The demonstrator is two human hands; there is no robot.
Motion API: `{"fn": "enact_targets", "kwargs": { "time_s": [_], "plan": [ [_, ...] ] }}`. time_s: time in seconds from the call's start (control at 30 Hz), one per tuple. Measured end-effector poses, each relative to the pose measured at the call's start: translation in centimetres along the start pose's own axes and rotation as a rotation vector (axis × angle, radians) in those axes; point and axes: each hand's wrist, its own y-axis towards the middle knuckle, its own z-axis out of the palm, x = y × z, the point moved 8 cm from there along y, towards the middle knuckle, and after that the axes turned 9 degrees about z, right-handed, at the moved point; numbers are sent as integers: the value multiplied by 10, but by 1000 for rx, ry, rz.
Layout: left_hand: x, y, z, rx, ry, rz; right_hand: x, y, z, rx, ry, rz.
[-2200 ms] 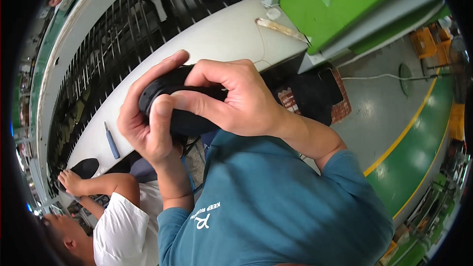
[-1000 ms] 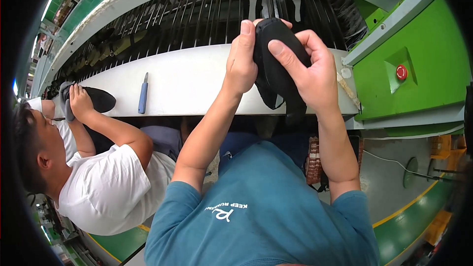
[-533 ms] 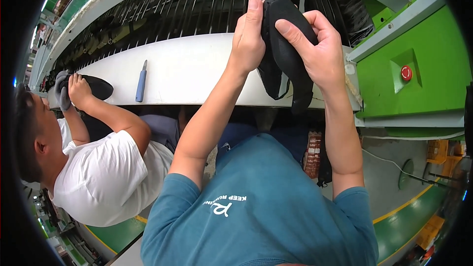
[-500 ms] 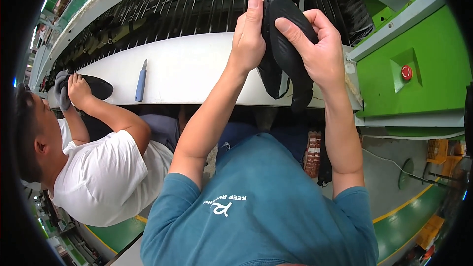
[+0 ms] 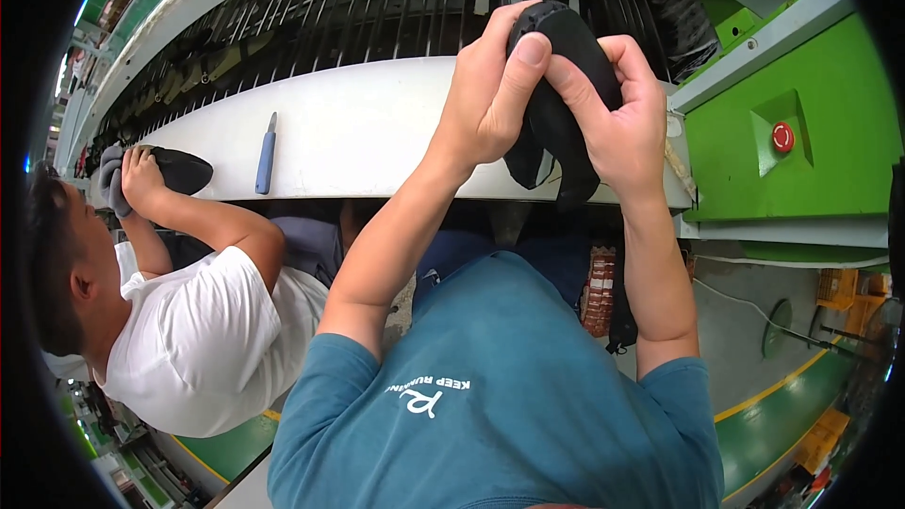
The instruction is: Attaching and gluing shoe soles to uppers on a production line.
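A black shoe upper is held aloft over the white table, rounded end up, its dark tongue-like flap hanging at the bottom.

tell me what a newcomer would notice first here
Probably the black shoe-like piece held by the left hand and right hand, upper centre. Then the bright green panel and its red button, right. A blue-handled tool lies on the white ledge, left of centre.
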Motion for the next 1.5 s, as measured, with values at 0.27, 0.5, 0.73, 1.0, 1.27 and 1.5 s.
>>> {"fn": "enact_targets", "kwargs": {
  "time_s": [0.27,0.5,0.73,1.0,1.27,1.5],
  "plan": [
    [-19,-19,-1,-11,-15,122,-2,-27,4,54,75,-27],
    [-49,-45,-22,-73,-54,-6,5,-54,13,70,37,-172],
    [-62,-66,-38,-173,-27,46,15,-65,34,195,20,-235],
    [-69,-78,-43,-151,-32,113,19,-71,41,176,-25,-286],
    [-76,-74,-28,-62,16,145,7,-66,21,278,-34,36],
    [-78,-51,-2,173,89,94,-27,-59,-7,258,-30,187]
  ]
}}
